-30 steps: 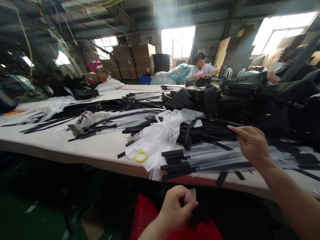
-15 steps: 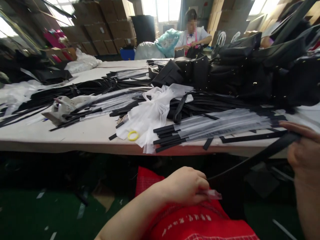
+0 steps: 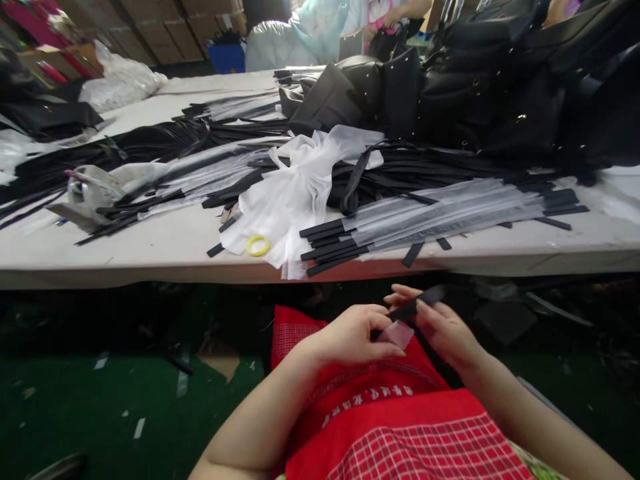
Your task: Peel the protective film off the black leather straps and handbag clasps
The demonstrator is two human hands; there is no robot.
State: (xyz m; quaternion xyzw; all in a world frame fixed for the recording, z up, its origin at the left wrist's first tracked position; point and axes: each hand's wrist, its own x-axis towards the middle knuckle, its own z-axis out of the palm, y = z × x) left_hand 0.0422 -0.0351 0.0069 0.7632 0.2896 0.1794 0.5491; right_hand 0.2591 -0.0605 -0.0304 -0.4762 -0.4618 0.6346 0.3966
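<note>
Below the table edge, over my red apron [image 3: 400, 433], both hands meet. My left hand [image 3: 353, 337] is closed, pinching a small clear plastic sleeve [image 3: 399, 333]. My right hand [image 3: 443, 327] is closed on the end of a black strap [image 3: 415, 307], which lies against the sleeve's mouth. On the table just above lie several black straps in clear sleeves [image 3: 440, 217], white plastic bags [image 3: 295, 193] and a yellow ring [image 3: 257, 245].
The white table [image 3: 150, 257] carries long bundles of black straps [image 3: 140, 147] at left and a pile of black handbags [image 3: 475, 87] at the back right. Another person's torso [image 3: 380, 13] shows at the far end. Green floor [image 3: 100, 413] lies below.
My right hand has pulled a black strap off the table and brought it down to my lap beside the left hand. The view has tilted downward.
</note>
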